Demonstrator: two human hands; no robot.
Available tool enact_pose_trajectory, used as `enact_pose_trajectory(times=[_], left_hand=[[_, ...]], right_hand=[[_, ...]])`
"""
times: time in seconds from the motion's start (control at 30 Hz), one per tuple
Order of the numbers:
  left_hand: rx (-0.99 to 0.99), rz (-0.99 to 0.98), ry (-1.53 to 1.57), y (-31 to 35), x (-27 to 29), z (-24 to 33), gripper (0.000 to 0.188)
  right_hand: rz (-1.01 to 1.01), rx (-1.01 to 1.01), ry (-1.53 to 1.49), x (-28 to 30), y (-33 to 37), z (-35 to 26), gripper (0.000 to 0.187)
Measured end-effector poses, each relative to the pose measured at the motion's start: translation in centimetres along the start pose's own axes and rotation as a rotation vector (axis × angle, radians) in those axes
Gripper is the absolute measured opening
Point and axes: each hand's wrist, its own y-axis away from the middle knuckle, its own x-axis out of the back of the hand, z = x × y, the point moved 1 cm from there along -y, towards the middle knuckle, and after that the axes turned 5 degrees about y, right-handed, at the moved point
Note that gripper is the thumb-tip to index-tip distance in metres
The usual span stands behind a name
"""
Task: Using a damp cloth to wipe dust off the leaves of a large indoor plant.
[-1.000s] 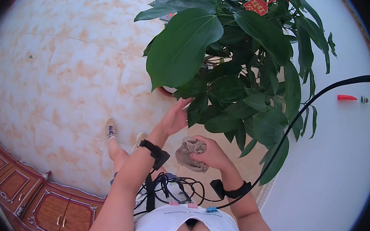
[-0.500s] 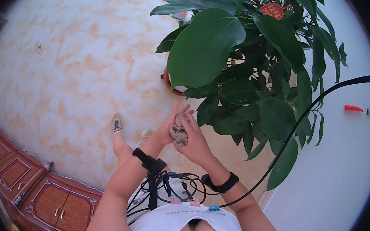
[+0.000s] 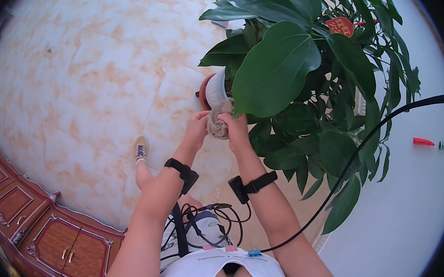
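Observation:
A crumpled grey-brown cloth (image 3: 218, 126) is bunched between my two hands, beside the edge of a large green leaf (image 3: 278, 69). My left hand (image 3: 197, 128) has its fingers curled in at the cloth's left side. From the right, my right hand (image 3: 237, 133) grips the cloth, its thumb lying across the top; its other fingers are partly hidden. Just beyond the cloth stands a white plant pot (image 3: 216, 91) with a reddish-brown rim or saucer (image 3: 203, 92) at its left. The leaf hangs over the pot's right side.
More foliage (image 3: 332, 143) of the tall plant spreads along the white wall (image 3: 394, 217) at right. A black cable (image 3: 358, 150) arcs across to my chest. A carved wooden cabinet (image 3: 59, 251) stands at lower left. Marbled tiles (image 3: 100, 85) cover the floor.
Both hands have reached forward with the cloth, from pressed together around it to holding it from either side. The pot shows more, and the plant sits further right in view.

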Motion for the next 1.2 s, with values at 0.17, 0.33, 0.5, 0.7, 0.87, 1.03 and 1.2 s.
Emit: enact_pose_trajectory(times=[0.17,0.33,0.5,0.7,0.87,1.03,1.2], left_hand=[[-0.025,-0.184,-0.14,1.7,-4.0,0.4,0.029],[-0.138,-0.305,-0.217,2.6,-8.3,-0.8,0.034],[-0.006,-0.296,-0.131,2.1,-9.2,-1.3,0.032],[0.222,-0.545,0.23,3.4,-10.8,0.3,0.037],[0.373,-0.648,0.259,4.0,-10.6,0.3,0.037],[0.14,-0.798,0.169,4.0,-10.6,-0.4,0.047],[0.343,-0.591,0.24,3.2,-9.1,-0.4,0.06]], right_hand=[[0.281,0.307,0.292,2.9,1.2,-0.2,0.053],[0.441,0.394,0.54,5.3,2.7,-1.5,0.057],[0.634,0.472,0.927,7.0,3.5,-1.9,0.054],[0.714,0.234,0.983,6.9,3.4,-2.2,0.052],[0.743,0.199,0.936,8.0,2.2,-0.9,0.052],[0.534,0.176,0.989,8.0,2.1,-1.4,0.038],[0.388,0.457,1.054,3.4,5.0,-3.0,0.024]])
